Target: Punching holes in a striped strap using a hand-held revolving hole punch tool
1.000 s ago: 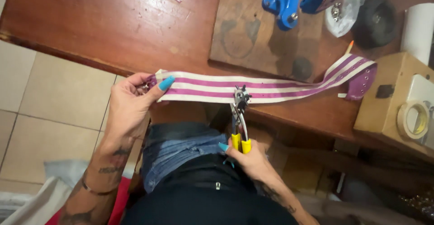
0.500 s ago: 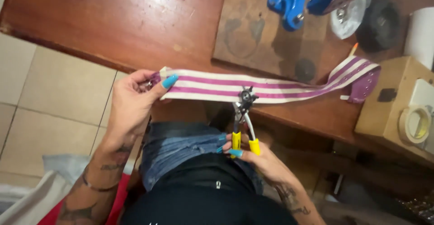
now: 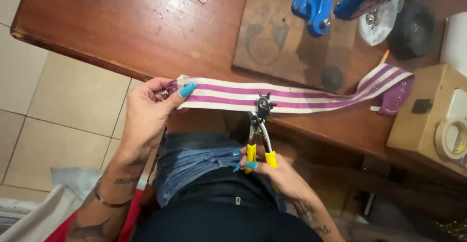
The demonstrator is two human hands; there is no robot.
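Two hands are working: the left hand (image 3: 148,111) is pinching the striped strap (image 3: 292,95), the right hand (image 3: 272,171) is squeezing the yellow-handled punch (image 3: 260,132).

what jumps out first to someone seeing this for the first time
The eye lands on the purple and white striped strap stretched across the front edge of the wooden table. The left hand pinches its near end, while the right hand grips the yellow-handled punch pliers, whose head sits on the strap's middle. At the table's far side stands a bright blue metal tool.
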